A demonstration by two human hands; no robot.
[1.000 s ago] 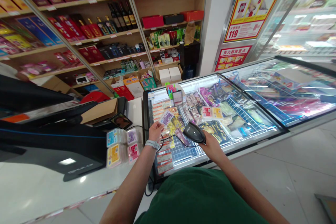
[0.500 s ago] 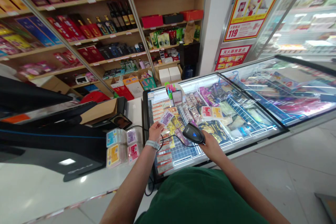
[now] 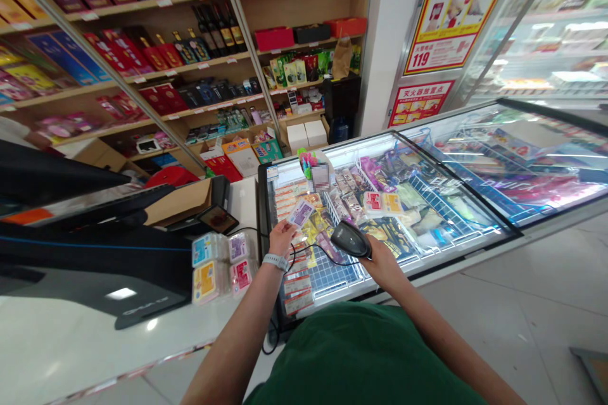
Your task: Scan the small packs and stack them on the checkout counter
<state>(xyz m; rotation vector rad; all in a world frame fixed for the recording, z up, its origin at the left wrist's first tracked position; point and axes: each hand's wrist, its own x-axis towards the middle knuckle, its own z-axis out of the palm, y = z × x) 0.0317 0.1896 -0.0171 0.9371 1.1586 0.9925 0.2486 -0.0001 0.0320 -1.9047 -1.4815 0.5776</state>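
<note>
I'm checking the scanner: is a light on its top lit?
No light shows lit: the top of the black scanner, in the right hand, looks dark, with no coloured glow.

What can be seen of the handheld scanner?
The handheld scanner is dark, smooth and plastic-looking, with a broad rounded head. The right hand grips its handle end, hiding much of it. It is above the glass-topped freezer, head angled toward the purple-labelled package in the left hand. A black cable seems attached.
</note>
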